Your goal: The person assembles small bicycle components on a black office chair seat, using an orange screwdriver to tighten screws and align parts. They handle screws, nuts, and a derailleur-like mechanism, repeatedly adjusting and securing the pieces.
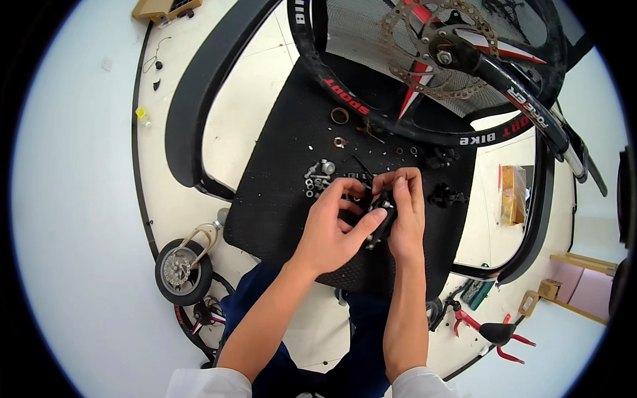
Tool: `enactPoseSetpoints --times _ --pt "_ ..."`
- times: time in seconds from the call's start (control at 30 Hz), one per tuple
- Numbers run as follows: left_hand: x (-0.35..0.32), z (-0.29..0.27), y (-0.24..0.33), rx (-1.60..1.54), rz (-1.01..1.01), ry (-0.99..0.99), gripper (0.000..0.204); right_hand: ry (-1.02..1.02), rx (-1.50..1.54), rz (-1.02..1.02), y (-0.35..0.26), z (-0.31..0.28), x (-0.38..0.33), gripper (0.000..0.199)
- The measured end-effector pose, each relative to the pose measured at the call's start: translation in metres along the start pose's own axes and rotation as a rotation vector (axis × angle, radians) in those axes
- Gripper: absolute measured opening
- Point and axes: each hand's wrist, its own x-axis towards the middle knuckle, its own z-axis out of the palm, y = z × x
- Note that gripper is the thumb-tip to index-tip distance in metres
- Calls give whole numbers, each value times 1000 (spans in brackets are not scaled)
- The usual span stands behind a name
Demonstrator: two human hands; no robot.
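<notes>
Both my hands meet over the front of a black chair seat [275, 212], closed around a small black mechanical part [383, 230] with silver bolts. The thumb of my left hand [326, 232] presses on its near side, with the fingers curled behind. My right hand [409, 215] grips it from the right, fingers bent over its top. Much of the part is covered by my fingers, so its exact kind is unclear. Just left of it lies a cluster of silver bolts and nuts [318, 179]. Small black parts [448, 194] sit to the right of my right hand.
A bicycle wheel with a disc rotor [492, 45] and a black fork [531, 109] lies across the seat's far side. A brown ring [340, 115] is before it. Armrests [188, 113] flank the seat. A small wheel [161, 272] and a red-handled frame [470, 320] are on the floor.
</notes>
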Motion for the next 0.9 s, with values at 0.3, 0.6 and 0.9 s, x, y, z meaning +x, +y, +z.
enactPoseSetpoints --times 0.3,0.6,0.9 --pt "8 -43 -13 -424 -338 119 25 33 -316 -231 2 22 7 29" --pt "-3 -79 0 -612 -291 320 21 -73 -1005 -231 17 16 -4 18" --pt "-7 -72 -3 39 -248 271 30 -74 -713 67 9 13 -1 14"
